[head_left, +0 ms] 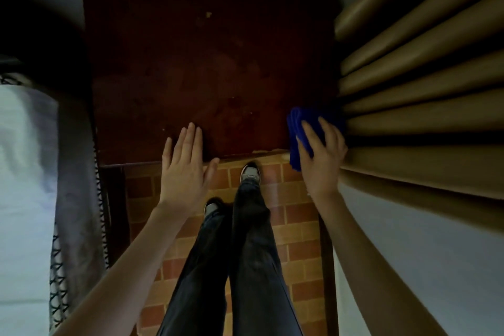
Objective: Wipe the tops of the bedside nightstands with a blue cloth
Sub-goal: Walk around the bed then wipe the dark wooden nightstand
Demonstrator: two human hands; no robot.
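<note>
While my left grip (185,169) lies flat and wide, fingers straight, on the near edge of the dark table (207,63), my right grip (321,155) presses down on the folded blue cloth (296,128), fingers laid nearly straight over it. The blue cloth sits at the table's near right corner, overhanging the edge, just beside the tan curtain (422,90).

Right hand (321,155) presses blue cloth (297,128) on dark table (207,63); left hand (185,169) lies flat.
</note>
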